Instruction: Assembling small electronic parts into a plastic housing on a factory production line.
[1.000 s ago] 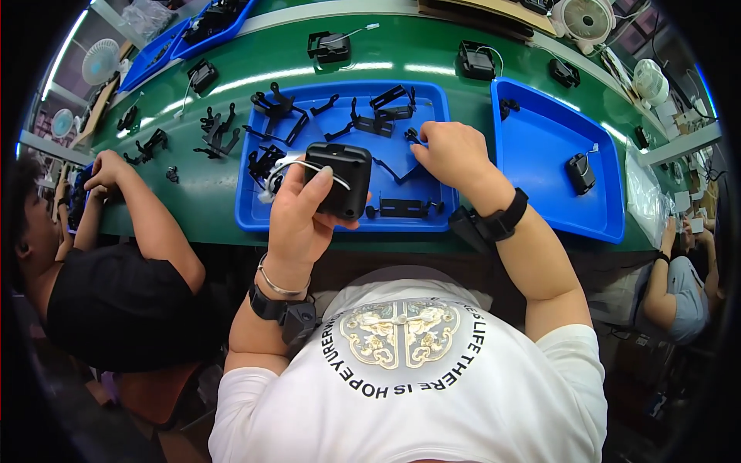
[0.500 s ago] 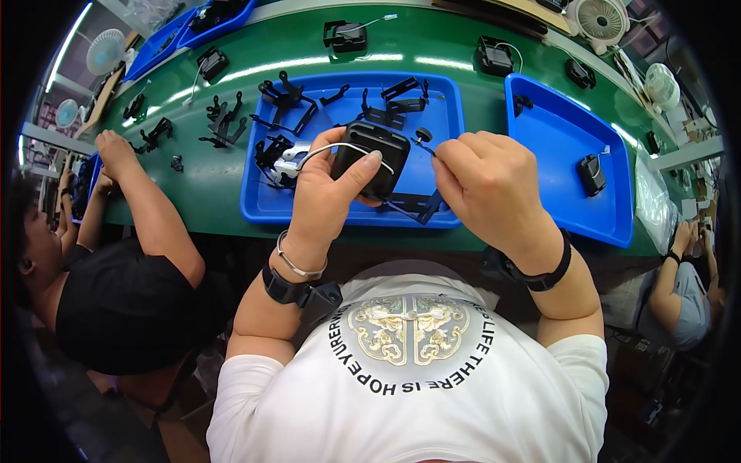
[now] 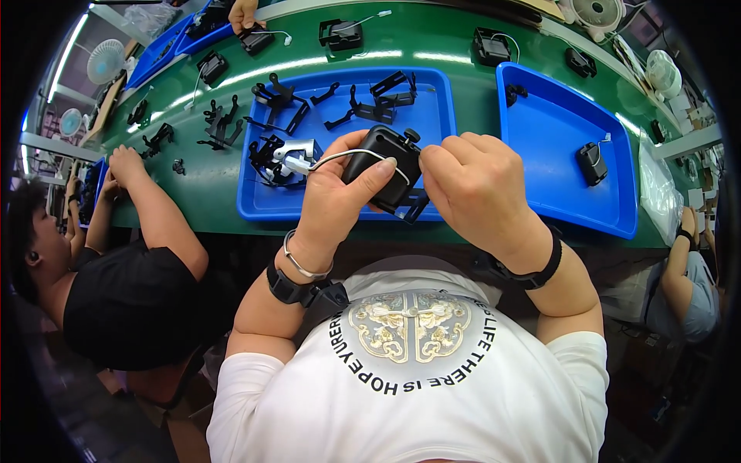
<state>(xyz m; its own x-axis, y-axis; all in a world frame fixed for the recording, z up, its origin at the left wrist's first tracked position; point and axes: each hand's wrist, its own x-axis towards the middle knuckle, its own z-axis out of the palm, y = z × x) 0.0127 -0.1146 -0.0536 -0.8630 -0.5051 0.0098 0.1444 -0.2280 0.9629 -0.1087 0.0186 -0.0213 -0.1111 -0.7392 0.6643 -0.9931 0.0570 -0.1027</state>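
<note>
My left hand (image 3: 343, 177) grips a black box-shaped device (image 3: 378, 158) with rounded corners, thumb across its face. A white cable (image 3: 340, 157) loops over the device and under the thumb, ending in a white connector. Beside the device sits a black metal bracket (image 3: 414, 205), with a round black knob (image 3: 411, 136) near its upper end. My right hand (image 3: 471, 177) is closed at the bracket's right side, fingertips pinched against it; what lies inside the fingers is mostly hidden. Both hands are above the front edge of a blue tray (image 3: 270, 210).
Black brackets (image 3: 378, 100) and a silver metal part (image 3: 301, 152) lie in the tray. A second blue tray (image 3: 556, 208) at right holds a black device (image 3: 592, 163). More devices stand along the green table (image 3: 432, 38). A co-worker (image 3: 131, 293) sits at left.
The device has tilted, and the bracket and knob now lie close against it. My right hand has shifted slightly left. At the far side, another person's hand has appeared on a device.
</note>
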